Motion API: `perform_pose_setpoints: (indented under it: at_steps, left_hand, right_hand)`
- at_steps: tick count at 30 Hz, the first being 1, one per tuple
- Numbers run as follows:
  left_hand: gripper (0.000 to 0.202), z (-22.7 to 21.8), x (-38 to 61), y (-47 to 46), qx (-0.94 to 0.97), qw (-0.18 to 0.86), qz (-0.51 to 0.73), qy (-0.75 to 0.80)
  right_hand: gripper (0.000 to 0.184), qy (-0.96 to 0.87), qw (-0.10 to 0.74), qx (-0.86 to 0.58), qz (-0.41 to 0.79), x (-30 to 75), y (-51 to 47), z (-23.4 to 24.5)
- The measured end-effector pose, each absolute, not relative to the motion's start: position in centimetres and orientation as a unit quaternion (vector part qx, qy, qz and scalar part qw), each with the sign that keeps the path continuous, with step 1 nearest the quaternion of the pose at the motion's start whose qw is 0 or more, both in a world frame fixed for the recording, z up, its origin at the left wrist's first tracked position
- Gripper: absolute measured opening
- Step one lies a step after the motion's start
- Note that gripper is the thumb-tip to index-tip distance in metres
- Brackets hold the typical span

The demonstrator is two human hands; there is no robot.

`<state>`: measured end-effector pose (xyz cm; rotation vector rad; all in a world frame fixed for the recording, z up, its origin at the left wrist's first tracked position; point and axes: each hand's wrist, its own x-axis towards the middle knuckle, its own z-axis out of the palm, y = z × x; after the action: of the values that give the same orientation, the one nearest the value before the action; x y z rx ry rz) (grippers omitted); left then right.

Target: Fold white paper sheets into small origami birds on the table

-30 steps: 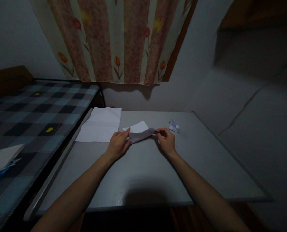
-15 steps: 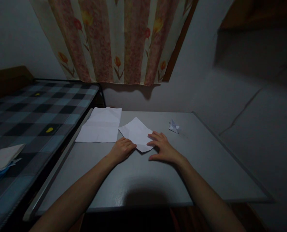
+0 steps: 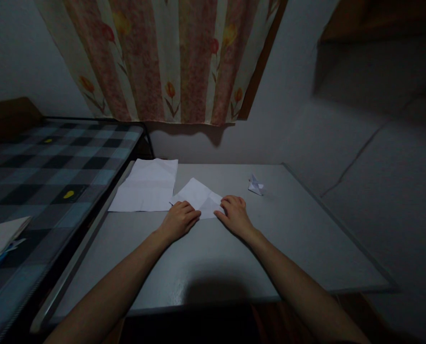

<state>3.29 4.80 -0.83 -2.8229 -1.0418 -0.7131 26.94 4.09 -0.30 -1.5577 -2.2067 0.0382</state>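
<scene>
A white sheet of paper (image 3: 194, 191) lies on the table between my hands, with its near edge folded up so that a triangular flap shows on its right half. My left hand (image 3: 180, 217) is closed on the paper's lower left edge, fingers curled and thumb pointing right. My right hand (image 3: 235, 212) grips the right corner, its fingers bent over the paper and its thumb on the near side. Both palms rest low at the table. The parts of the sheet under the fingers are hidden.
White paper sheets (image 3: 144, 186) lie at the table's back left. A small folded paper figure (image 3: 256, 185) stands at the back right of the grey table (image 3: 306, 239). Left of it is a bed with a checked cover (image 3: 65, 167); a curtain (image 3: 162, 62) hangs behind.
The paper's near part has been folded up, so a flap now shows. My right hand's fingers have drawn in from spread to curled on the right corner. The view has shifted slightly.
</scene>
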Motion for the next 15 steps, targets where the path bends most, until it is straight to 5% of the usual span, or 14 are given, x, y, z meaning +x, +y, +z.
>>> perform_pose_setpoints:
  at_steps: [7,15]
  left_hand:
    - [0.023,-0.6,3.4,4.8,-0.916,0.01,-0.204,-0.345]
    - [0.029,0.2,3.7,4.2,-0.933,-0.012,-0.178,-0.314]
  right_hand:
    - [0.028,-0.813,0.221,-0.534,-0.067,26.3,3.6,0.4]
    - [0.022,-0.915,0.066,-0.396,-0.038,25.2,2.9,0.7]
